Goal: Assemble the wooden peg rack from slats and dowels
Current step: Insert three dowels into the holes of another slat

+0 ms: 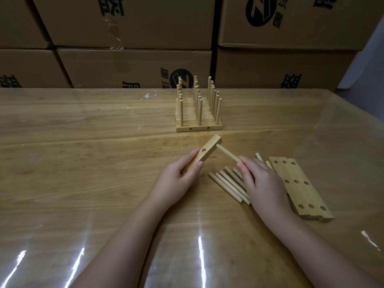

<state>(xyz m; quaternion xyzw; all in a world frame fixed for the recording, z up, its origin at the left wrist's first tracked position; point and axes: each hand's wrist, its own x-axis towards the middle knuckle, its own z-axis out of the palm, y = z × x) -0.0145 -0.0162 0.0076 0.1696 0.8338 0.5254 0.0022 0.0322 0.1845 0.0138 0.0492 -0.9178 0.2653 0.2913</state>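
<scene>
While the left hand (176, 179) grips a slat (204, 154), the right hand (261, 181) pinches a dowel (229, 155) at its hole.

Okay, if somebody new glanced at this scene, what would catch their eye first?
At centre, the left hand grips a wooden slat while the right hand pinches a dowel whose tip meets the slat's far end. Beyond them on the table stands a peg-studded rack. Loose dowels and drilled slats lie by the right hand; printed cardboard boxes wall the back.
</scene>
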